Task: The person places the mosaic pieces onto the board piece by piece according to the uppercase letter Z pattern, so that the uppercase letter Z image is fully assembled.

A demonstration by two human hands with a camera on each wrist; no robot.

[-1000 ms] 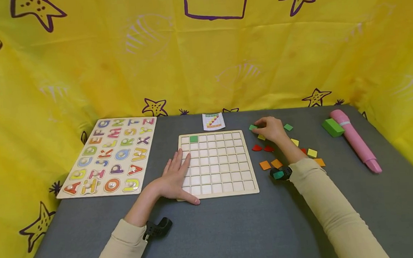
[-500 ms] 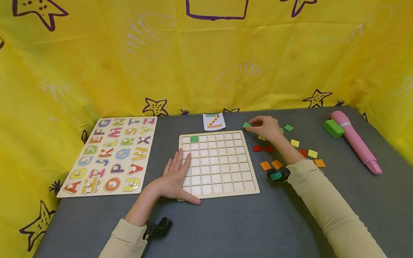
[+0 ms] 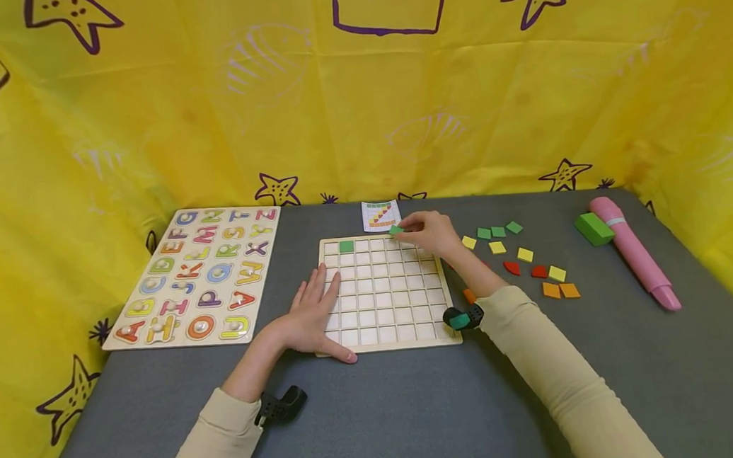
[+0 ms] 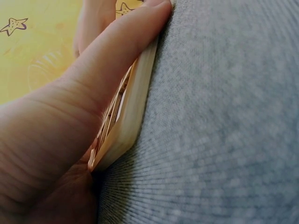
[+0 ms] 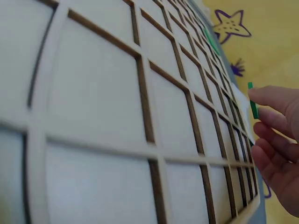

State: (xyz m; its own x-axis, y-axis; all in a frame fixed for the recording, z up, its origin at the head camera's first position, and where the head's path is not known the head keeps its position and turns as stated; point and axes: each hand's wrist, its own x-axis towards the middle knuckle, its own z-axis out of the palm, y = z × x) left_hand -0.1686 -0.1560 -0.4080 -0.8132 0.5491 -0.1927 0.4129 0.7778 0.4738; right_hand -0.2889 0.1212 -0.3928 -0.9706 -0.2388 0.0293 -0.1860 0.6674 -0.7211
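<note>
A wooden grid board (image 3: 384, 291) lies flat on the grey table. One green square tile (image 3: 346, 247) sits in its top row, second cell from the left. My left hand (image 3: 312, 323) rests with spread, straight fingers over the board's left edge, the thumb along the near edge. Above the top row, my right hand (image 3: 432, 234) pinches another green square tile (image 5: 253, 100) between thumb and fingertips. Just behind the board is a small pattern card (image 3: 380, 216) with green, red, yellow and orange marks.
Loose green tiles (image 3: 498, 232), yellow tiles (image 3: 524, 254), red pieces (image 3: 512, 268) and orange tiles (image 3: 552, 290) lie right of the board. Farther right are a green block (image 3: 593, 229) and a pink marker-shaped object (image 3: 636, 254). An alphabet puzzle board (image 3: 197, 276) lies at left.
My right hand has moved left with the green tile, from beside the loose pieces to above the board's top row. The left hand has stayed in place.
</note>
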